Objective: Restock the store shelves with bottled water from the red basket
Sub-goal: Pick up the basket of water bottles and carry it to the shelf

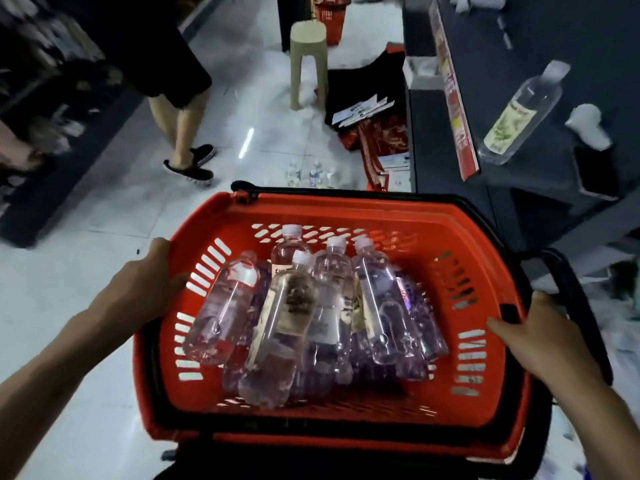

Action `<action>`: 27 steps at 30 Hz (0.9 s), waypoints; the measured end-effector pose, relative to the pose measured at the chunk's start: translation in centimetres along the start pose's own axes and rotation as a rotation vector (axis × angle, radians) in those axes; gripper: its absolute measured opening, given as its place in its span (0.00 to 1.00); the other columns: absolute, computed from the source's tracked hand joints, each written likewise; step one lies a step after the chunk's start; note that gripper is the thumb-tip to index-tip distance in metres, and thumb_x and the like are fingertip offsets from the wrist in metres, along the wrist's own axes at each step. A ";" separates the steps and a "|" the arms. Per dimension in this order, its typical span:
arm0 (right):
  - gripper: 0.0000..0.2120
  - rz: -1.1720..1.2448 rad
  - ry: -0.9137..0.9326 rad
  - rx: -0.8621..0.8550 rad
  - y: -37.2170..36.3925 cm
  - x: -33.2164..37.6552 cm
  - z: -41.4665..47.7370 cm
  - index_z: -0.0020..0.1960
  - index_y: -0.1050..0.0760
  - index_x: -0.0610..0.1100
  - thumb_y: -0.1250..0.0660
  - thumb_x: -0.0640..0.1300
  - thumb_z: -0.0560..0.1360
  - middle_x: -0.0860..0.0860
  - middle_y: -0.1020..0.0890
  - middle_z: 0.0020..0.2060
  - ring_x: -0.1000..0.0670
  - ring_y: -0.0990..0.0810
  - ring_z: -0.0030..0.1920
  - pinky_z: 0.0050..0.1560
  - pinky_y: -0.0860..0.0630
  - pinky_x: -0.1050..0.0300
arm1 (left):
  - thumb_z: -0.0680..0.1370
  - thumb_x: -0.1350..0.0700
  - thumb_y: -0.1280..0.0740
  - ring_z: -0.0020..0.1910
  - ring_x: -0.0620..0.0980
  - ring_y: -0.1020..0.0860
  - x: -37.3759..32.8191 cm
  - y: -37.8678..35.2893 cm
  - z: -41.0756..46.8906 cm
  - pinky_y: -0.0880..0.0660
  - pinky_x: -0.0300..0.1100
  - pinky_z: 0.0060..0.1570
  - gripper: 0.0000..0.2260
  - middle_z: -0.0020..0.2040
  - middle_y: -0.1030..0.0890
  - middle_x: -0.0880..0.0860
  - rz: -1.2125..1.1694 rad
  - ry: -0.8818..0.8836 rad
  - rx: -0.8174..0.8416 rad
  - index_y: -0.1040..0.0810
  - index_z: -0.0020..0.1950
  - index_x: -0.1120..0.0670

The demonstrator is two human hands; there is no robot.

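Lower bottles [420, 323] mostly hidden; left shelving [52, 98] blurred.

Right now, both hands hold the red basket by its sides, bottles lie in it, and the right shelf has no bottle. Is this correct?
Not quite. The head view shows one bottle on the right shelf. The rest holds: left hand and right hand hold the basket by its sides, and bottles lie in it.
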State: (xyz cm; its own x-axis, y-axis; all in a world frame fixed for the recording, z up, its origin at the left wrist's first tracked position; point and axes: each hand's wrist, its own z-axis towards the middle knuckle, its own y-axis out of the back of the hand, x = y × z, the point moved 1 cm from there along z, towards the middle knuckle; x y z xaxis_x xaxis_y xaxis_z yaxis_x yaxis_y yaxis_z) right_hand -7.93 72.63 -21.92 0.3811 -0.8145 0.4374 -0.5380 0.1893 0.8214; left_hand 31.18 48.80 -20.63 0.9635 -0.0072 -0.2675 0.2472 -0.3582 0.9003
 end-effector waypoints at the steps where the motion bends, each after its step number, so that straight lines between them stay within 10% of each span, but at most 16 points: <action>1: 0.16 0.008 -0.014 0.005 -0.3 0.7 1.8 0.54 0.29 0.42 0.27 0.46 0.73 0.47 0.22 0.38 0.46 0.25 0.34 0.36 0.31 0.54 | 0.79 0.49 0.33 0.39 0.54 0.22 -0.9 0.1 2.1 0.24 0.48 0.38 0.20 0.53 0.20 0.61 0.002 -0.003 0.009 0.36 0.64 0.54; 14: 0.18 0.061 -0.104 0.024 -1.4 13.1 23.6 0.55 0.29 0.38 0.26 0.43 0.72 0.35 0.19 0.51 0.33 0.20 0.51 0.45 0.29 0.49 | 0.79 0.48 0.34 0.30 0.43 0.27 -11.8 5.2 25.4 0.32 0.37 0.27 0.22 0.50 0.19 0.57 0.069 -0.009 0.029 0.37 0.68 0.53; 27: 0.16 0.056 -0.224 -0.099 -11.5 32.0 29.9 0.48 0.31 0.39 0.25 0.42 0.71 0.35 0.20 0.46 0.35 0.20 0.47 0.45 0.29 0.49 | 0.77 0.51 0.32 0.53 0.66 0.22 -8.9 11.8 54.1 0.25 0.56 0.53 0.22 0.58 0.22 0.66 0.227 -0.179 0.089 0.36 0.65 0.57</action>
State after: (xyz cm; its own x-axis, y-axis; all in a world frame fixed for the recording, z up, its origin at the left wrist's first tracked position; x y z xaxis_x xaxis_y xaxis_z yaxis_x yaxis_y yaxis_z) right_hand -12.00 28.04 -28.35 0.1710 -0.9002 0.4005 -0.4728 0.2817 0.8349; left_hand 19.95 -5.87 -26.19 0.9578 -0.2584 -0.1260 0.0096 -0.4093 0.9123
